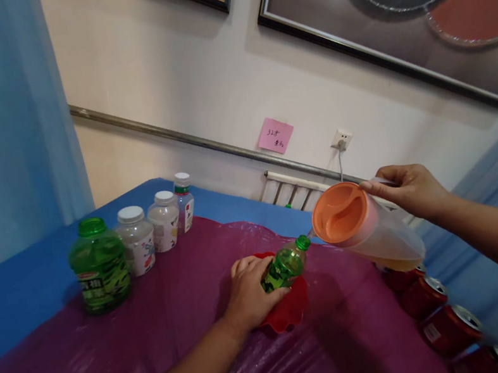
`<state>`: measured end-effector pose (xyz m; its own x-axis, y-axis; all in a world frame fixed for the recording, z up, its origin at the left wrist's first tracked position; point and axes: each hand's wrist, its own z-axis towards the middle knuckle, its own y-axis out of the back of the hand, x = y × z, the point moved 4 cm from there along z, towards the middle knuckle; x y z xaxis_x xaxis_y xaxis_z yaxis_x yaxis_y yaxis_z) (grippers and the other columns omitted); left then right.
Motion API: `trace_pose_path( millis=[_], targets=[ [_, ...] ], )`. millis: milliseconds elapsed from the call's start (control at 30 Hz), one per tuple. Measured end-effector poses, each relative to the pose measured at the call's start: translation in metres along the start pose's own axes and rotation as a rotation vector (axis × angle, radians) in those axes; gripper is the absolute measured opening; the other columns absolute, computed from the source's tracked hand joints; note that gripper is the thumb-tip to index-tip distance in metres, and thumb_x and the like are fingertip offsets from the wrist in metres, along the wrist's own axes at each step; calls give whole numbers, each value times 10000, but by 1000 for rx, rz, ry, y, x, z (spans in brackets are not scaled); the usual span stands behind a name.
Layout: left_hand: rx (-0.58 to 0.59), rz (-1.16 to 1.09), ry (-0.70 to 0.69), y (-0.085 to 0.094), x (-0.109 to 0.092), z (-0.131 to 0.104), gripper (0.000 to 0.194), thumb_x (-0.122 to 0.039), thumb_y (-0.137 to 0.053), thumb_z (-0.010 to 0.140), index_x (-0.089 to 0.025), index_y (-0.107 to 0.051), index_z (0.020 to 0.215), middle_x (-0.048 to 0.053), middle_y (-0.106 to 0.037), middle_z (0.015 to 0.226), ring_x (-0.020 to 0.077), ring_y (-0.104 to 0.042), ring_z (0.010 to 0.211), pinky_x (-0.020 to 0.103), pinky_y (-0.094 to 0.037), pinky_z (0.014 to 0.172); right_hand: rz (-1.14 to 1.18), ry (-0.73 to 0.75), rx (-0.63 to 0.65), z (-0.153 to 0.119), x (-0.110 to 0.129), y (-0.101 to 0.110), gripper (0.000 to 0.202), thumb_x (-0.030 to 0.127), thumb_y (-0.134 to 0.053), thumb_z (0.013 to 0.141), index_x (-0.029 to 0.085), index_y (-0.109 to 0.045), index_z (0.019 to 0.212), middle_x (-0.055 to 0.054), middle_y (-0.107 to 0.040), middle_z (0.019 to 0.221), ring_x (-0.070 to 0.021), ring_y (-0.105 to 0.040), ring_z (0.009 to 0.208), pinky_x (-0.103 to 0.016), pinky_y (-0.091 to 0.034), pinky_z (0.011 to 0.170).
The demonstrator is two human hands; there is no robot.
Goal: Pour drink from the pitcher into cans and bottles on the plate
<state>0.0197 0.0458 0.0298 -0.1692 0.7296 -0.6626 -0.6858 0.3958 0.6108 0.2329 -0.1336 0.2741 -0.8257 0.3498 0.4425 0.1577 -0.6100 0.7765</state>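
My left hand (251,292) is wrapped round a small green plastic bottle (288,264) with an uncapped-looking green neck. The bottle leans right in the view, over a red scalloped dish (296,306); whether its base touches the dish is hidden. In my right hand (416,188) is the handle of a translucent pitcher (388,238) with an orange lid (340,212). Tilted toward the bottle, the pitcher has its lid edge close beside the bottle's mouth. Some yellowish liquid shows low in the pitcher. A faint clear trace between lid and bottle mouth may be liquid.
To the left stand a large green jar (100,270), two white-capped clear jars (137,241) and a slim white-capped bottle (184,203). Several red cans (450,328) line the right edge. Purple plastic sheeting (176,347) covers the blue table (28,277); a wall stands behind.
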Motion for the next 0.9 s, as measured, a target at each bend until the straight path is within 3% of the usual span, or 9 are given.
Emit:
trace_pose_path(
  millis=[567,900],
  targets=[
    [-10,-15,-14,-1,1,0,593,-380,-865,623,-287,-665,1173,23,-726,1119,296,-574,1120,466,-351,1022,13,3,-6,-1,1,-1,650,795,-685,685,216,-441,519,55,-297,522,-93,-284,499,-253,-206,454],
    [8,-18,-13,1,-1,0,578,-361,-864,624,-284,-671,1164,26,-726,1140,299,-574,1130,475,-352,1036,147,-12,-48,-15,-13,-17,629,761,-710,679,219,-431,522,58,-289,523,-93,-259,505,-254,-193,459]
  ],
)
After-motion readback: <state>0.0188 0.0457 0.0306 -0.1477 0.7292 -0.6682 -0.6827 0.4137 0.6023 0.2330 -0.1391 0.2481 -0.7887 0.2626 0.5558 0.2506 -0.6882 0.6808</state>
